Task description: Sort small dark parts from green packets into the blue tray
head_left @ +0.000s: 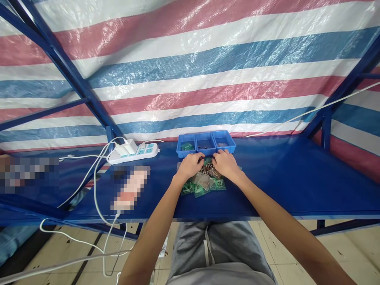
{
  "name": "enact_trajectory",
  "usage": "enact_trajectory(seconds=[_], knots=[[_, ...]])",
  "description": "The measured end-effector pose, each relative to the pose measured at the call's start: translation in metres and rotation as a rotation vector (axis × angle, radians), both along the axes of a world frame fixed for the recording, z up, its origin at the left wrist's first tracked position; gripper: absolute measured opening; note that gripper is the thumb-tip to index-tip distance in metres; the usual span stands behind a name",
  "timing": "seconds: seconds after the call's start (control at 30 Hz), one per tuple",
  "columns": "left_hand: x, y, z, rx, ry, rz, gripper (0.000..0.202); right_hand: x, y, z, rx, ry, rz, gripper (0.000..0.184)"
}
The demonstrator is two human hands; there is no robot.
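My left hand (191, 164) and my right hand (225, 163) rest side by side on a pile of small green and brown parts (204, 183) in clear bags on the blue table (297, 178). Both hands have their fingers curled down into the pile, close together, at its far edge. What the fingertips pinch is too small to make out. Just beyond the hands stands a blue tray with three compartments (206, 143); the left one holds green bits, the middle one dark bits.
A white power strip (133, 153) with a charger plugged in lies left of the tray, white cables (97, 186) trailing off the table's front edge. A blurred object (130, 190) lies left of my arm. Blue steel frame bars (68, 67) and a striped tarpaulin (208, 71) stand behind.
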State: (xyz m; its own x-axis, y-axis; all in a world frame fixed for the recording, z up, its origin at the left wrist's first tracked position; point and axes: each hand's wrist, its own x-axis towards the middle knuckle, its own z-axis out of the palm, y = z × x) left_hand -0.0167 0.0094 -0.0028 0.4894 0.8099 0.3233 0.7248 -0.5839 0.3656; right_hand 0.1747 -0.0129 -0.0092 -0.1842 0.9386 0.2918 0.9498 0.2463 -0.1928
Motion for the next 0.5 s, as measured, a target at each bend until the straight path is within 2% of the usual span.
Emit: enact_trajectory(seconds=[0.2, 0.5], knots=[[0.003, 0.003, -0.006, 0.003, -0.024, -0.111, 0.03, 0.0, -0.002, 0.002, -0.035, 0.008, 0.012, 0.028], [0.004, 0.009, -0.012, 0.0, -0.019, -0.086, 0.03, -0.002, -0.004, 0.003, -0.12, 0.021, -0.022, 0.038]])
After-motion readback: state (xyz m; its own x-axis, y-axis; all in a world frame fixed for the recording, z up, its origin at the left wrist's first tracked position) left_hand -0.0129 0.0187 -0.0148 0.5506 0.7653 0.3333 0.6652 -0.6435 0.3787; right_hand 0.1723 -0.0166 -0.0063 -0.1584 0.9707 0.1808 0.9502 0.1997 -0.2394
